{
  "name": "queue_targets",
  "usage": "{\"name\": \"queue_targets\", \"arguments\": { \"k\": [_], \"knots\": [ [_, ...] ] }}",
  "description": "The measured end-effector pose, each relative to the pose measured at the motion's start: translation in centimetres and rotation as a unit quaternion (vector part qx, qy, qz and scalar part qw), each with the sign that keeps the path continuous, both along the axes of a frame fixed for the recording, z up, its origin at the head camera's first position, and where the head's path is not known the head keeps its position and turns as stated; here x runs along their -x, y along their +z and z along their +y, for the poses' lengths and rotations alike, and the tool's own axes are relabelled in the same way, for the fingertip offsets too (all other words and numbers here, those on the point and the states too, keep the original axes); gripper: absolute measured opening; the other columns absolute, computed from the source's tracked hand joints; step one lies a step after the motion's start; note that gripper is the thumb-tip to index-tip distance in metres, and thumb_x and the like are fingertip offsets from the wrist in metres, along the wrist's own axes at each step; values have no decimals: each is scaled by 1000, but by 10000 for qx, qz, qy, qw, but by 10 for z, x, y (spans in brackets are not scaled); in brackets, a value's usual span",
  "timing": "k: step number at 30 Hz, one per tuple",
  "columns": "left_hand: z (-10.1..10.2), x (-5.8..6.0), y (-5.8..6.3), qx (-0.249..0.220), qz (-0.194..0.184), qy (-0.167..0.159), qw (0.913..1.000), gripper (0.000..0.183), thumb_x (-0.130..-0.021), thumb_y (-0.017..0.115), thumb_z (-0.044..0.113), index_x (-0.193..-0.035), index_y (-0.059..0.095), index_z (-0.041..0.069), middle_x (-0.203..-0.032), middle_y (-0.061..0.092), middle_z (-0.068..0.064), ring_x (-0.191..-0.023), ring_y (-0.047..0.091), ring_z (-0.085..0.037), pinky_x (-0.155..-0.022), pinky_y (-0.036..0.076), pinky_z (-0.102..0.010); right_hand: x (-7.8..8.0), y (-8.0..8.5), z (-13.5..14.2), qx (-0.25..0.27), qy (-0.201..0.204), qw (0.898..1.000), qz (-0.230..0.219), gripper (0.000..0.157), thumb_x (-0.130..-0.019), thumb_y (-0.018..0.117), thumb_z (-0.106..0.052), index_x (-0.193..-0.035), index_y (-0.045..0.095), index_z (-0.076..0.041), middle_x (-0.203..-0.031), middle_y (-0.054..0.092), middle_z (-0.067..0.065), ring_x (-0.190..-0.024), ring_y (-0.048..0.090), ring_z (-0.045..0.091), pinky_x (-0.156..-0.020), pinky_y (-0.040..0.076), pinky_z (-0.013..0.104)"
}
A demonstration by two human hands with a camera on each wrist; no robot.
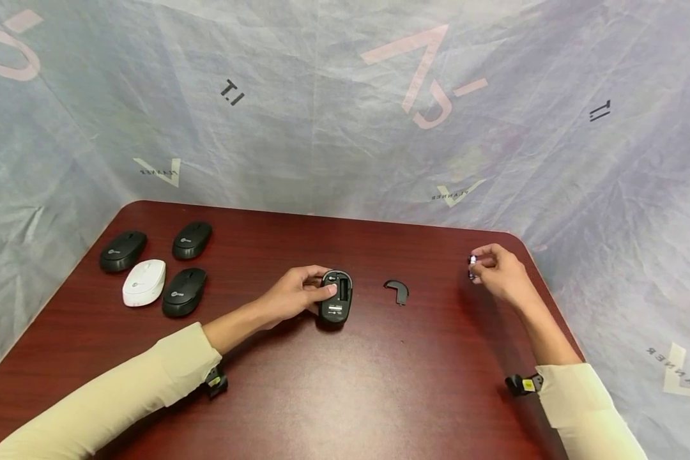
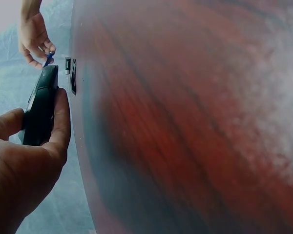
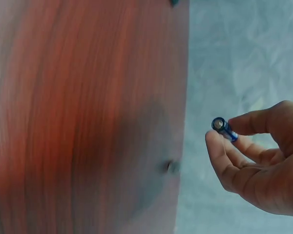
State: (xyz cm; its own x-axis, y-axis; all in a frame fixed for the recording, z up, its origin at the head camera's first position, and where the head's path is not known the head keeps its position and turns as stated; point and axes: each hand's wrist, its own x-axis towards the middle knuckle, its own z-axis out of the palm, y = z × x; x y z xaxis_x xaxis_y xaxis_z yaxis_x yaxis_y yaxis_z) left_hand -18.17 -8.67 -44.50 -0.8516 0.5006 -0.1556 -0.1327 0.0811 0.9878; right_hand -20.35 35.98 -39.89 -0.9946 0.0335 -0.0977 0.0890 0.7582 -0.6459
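Left fingers (image 2: 62,114) grip upturned mouse (image 1: 339,305) | right fingers (image 3: 216,152) pinch battery (image 3: 225,129) | risk: its roundness could make it slip, roll

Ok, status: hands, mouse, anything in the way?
Left hand grips mouse, slot open. Right hand pinches battery. Cover lies on table between hands; no obstruction seen.

From the head, we look forward and down across the counter (image 1: 345,390) to the hanging sheet (image 1: 310,128), far enough back to take in both sleeves (image 1: 121,383). At the left wrist, we sit close to the left grip (image 2: 31,161), tipped sideways so the counter's edge runs nearly upright. At the right wrist, we are likewise tipped, near the right grip (image 3: 266,158). All three views share the right grip; head and left wrist share both.
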Motion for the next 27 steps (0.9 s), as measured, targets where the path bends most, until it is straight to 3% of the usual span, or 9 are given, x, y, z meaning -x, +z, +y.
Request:
{"name": "queue_targets", "arguments": {
  "k": [8,13,21,27],
  "knots": [
    [0,1,-2,-7,-25,-6,10000,46,-112,68,5,-155,57,-7,-135,74,-30,-98,83,-19,-86,74,-40,-14,1,-49,247,440,9987,-36,36,-108,75,-20,-137,64,-1,-126,80,24,-98,84,29,-77,65,25],
    [0,1,-1,-13,-3,6,10000,46,-112,69,6,-154,57,-7,-133,75,-29,-97,83,-19,-86,74,-40,-20,-3,-78,650,715,9953,-69,32,-108,75,-18,-134,65,-2,-123,80,22,-101,85,32,-86,71,40],
    [-1,4,0,7,46,8,10000,47,-112,70,7,-155,57,-7,-130,75,-28,-96,82,-18,-86,74,-39,-27,-5,-123,1308,1177,9843,-128,27,-107,79,-15,-129,67,-5,-115,81,17,-99,85,35,-87,72,48],
    [2,5,-2,-17,50,-34,10000,47,-112,70,7,-154,57,-8,-129,75,-28,-95,82,-18,-85,74,-39,-27,-6,-148,2085,1372,9683,-122,27,-104,81,-10,-125,69,-1,-110,81,19,-97,84,42,-90,73,56]
  ]
}}
